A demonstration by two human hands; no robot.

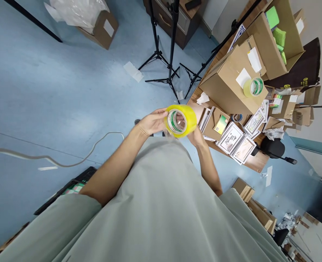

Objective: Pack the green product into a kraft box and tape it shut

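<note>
A wide roll of yellow packing tape [190, 118] with a green and white printed core is held up in front of my chest. My left hand [154, 123] grips its left side, the fingers closed along the rim. On the far right side my right hand [196, 136] is against the roll, its fingers mostly hidden behind the tape; a bit of them shows through the core. A loose clear flap of tape [169, 135] hangs below the roll near my left fingers.
To the right, a wooden table [256, 165] bears a cardboard box [232, 82], another tape roll [253, 87] on that box, and framed pictures [230, 138]. Black tripod stands [169, 65] rise ahead. A pale cable [68, 165] crosses the blue floor at left.
</note>
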